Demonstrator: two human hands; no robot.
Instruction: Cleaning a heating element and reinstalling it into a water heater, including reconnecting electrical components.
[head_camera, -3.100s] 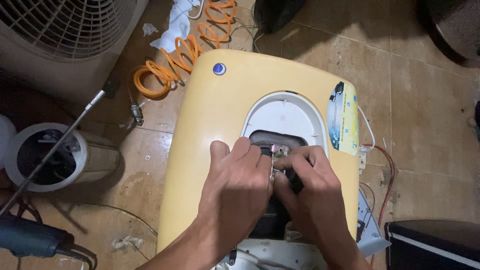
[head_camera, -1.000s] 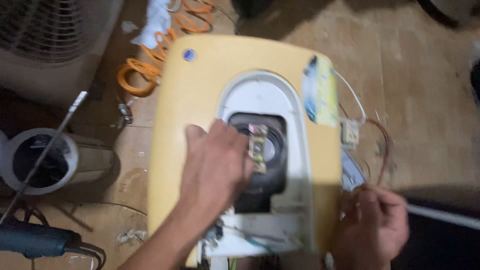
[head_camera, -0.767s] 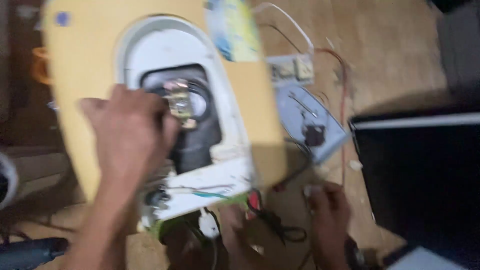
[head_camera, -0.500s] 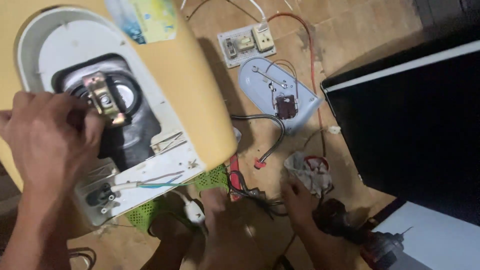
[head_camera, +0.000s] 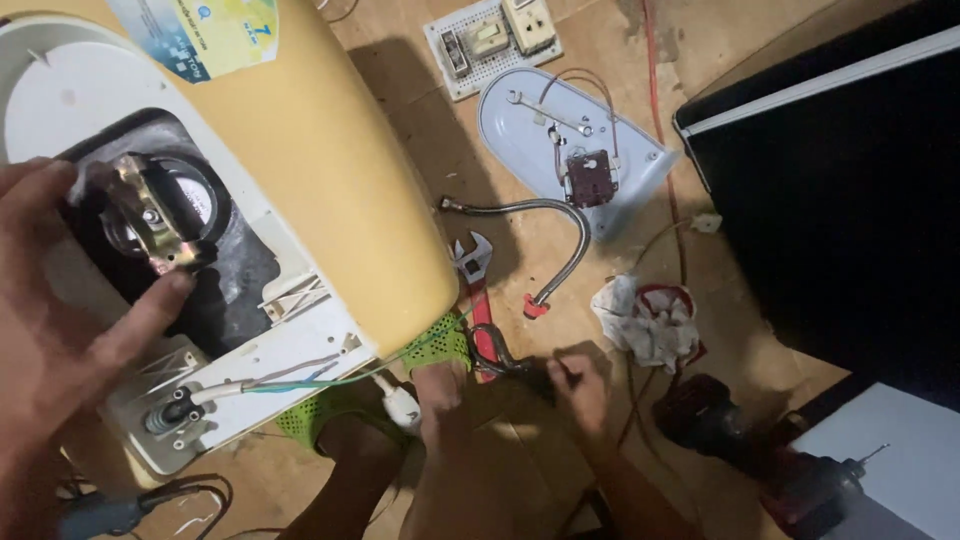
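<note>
Here, my left hand (head_camera: 60, 330) lies spread open over the opening of the yellow water heater (head_camera: 330, 160), thumb touching the brass bracket (head_camera: 150, 215) on the dark round flange. My right hand (head_camera: 580, 385) reaches down to the floor (head_camera: 420, 120), fingers curled together around a dark tool (head_camera: 510, 362) beside the red adjustable wrench (head_camera: 475, 280). Near it lie a crumpled rag (head_camera: 645, 320) and a red drill (head_camera: 760, 450). Farther off, a braided hose (head_camera: 560, 230) curves toward the grey cover plate (head_camera: 545, 140) and the switch panel (head_camera: 490, 40).
</note>
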